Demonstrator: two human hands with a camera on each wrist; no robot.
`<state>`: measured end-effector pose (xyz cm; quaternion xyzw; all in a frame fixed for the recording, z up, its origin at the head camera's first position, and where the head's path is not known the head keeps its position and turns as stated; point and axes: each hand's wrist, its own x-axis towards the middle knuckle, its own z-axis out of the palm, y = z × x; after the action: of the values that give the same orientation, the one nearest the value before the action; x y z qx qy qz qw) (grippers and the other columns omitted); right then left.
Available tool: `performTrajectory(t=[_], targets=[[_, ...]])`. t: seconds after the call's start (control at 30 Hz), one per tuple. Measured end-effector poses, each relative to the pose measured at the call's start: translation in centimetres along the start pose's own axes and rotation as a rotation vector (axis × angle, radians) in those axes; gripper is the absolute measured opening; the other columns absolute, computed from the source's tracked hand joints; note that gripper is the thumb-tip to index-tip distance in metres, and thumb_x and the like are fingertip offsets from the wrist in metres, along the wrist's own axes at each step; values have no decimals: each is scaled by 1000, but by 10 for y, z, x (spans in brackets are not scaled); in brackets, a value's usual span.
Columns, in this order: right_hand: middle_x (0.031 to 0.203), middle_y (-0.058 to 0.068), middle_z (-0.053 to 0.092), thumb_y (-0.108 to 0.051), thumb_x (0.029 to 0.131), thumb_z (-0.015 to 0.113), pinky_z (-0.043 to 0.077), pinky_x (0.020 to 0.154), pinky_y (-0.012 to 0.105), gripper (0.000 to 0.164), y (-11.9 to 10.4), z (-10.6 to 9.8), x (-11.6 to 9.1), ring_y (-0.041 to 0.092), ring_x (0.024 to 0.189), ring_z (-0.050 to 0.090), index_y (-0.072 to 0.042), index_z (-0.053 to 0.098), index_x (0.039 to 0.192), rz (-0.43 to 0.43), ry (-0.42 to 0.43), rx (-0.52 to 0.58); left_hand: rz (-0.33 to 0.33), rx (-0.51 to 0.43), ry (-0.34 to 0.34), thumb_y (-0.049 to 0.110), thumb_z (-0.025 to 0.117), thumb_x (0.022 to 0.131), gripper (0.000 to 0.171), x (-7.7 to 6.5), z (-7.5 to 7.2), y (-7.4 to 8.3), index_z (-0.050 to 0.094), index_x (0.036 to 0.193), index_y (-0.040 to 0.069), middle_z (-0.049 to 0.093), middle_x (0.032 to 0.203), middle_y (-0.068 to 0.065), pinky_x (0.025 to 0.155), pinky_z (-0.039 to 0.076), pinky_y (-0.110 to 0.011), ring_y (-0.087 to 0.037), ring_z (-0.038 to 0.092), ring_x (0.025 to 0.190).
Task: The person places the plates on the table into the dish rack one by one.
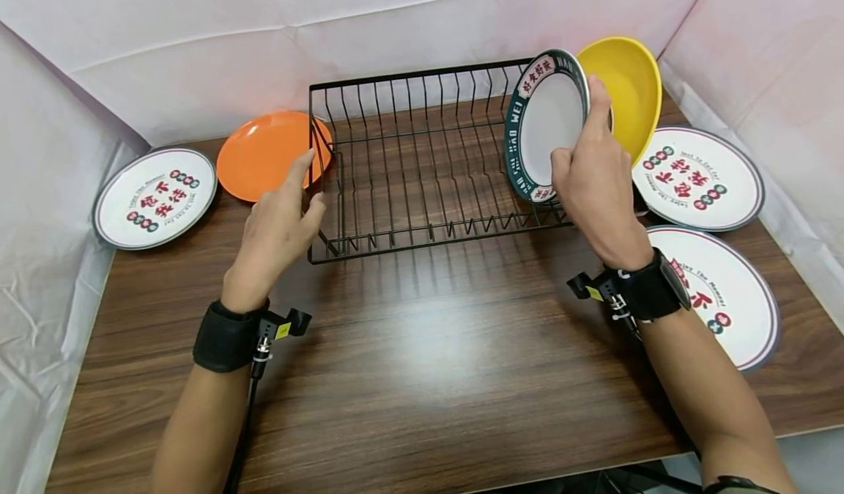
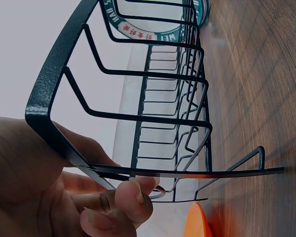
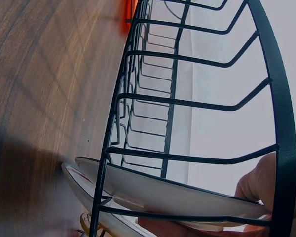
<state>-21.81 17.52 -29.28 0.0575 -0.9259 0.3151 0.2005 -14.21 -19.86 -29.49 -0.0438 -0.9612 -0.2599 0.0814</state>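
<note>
A black wire dish rack (image 1: 422, 239) stands on the wooden table. My left hand (image 1: 277, 223) grips its left end; the left wrist view shows the fingers (image 2: 133, 197) curled around the end wires. At the right end, my right hand (image 1: 596, 179) holds a white plate with a green lettered rim (image 1: 552, 127) by its right edge, thumb on the inner face. This plate stands tilted among the rack's right-hand wires, and its pale underside (image 3: 172, 190) shows in the right wrist view. Just behind the right hand, a yellow plate (image 1: 623, 91) is steeply tilted.
An orange plate (image 1: 264, 153) lies by the rack's left end, beside a white plate with red characters (image 1: 156, 199). Two similar plates, one farther back (image 1: 702, 179) and one nearer (image 1: 738, 296), lie on the right. White cloth walls (image 1: 198, 76) border the table.
</note>
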Motion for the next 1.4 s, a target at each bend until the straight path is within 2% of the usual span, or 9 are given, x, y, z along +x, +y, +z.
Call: performTrajectory(t=[0.2,0.43,0.57,0.7,0.87,0.97,1.13,1.3,1.4], targets=[[151,19,47,0,89,49,54,76,62,83,-1,-2,-2,52,97,65,-22,15,162,6,-19,-17,2,2,-2,12,50,104,62,-1,1,0,28,161,15,35,53,-1,43,23,-29,-17,31,39],[158,15,39,-3,91,53,51,76,64,86,-3,-7,-4,51,101,61,-20,10,164,-18,-39,-73,25,3,-3,14,50,105,61,0,-1,-1,28,161,15,39,57,-3,44,23,-29,-18,32,41],[146,25,46,-11,96,62,48,68,62,89,-5,-8,-7,49,88,57,-22,7,165,-59,-24,-112,39,-12,-26,19,49,107,60,0,-4,-3,27,162,14,49,65,-8,47,27,-32,-21,39,46],[132,29,49,-19,96,67,46,59,57,90,-8,-8,-8,43,75,51,-25,8,165,-96,14,-141,30,-36,-52,23,48,108,60,0,-6,-4,25,162,15,55,73,-11,52,32,-36,-23,45,52],[133,29,48,-20,96,69,48,61,59,88,-10,-8,-8,44,76,53,-29,14,164,-113,45,-145,23,-66,-75,26,48,108,60,2,-9,-5,25,162,15,56,73,-11,55,35,-37,-24,47,55],[131,29,46,-19,96,69,48,61,60,86,-10,-9,-8,44,79,55,-32,18,163,-119,64,-140,13,-82,-86,30,46,108,60,3,-15,-7,24,162,15,60,76,-12,55,38,-37,-24,50,56],[128,28,43,-18,95,70,47,63,54,83,-11,-10,-9,39,88,53,-33,24,162,-157,93,-135,-75,-134,-78,40,43,108,63,2,-35,-21,20,163,22,67,90,-18,54,49,-35,-25,62,59],[131,27,41,-15,94,71,46,78,51,84,-13,-8,-11,40,110,48,-32,25,162,-186,75,-133,-130,-114,-11,39,42,108,62,-1,-50,-48,25,161,12,67,86,-18,52,45,-27,-15,62,55],[134,26,40,-14,93,72,46,82,50,85,-13,-8,-11,40,118,45,-31,24,162,-202,73,-129,-170,-99,0,41,42,107,63,-2,-59,-61,27,159,9,68,82,-13,54,43,-23,-8,61,51]])
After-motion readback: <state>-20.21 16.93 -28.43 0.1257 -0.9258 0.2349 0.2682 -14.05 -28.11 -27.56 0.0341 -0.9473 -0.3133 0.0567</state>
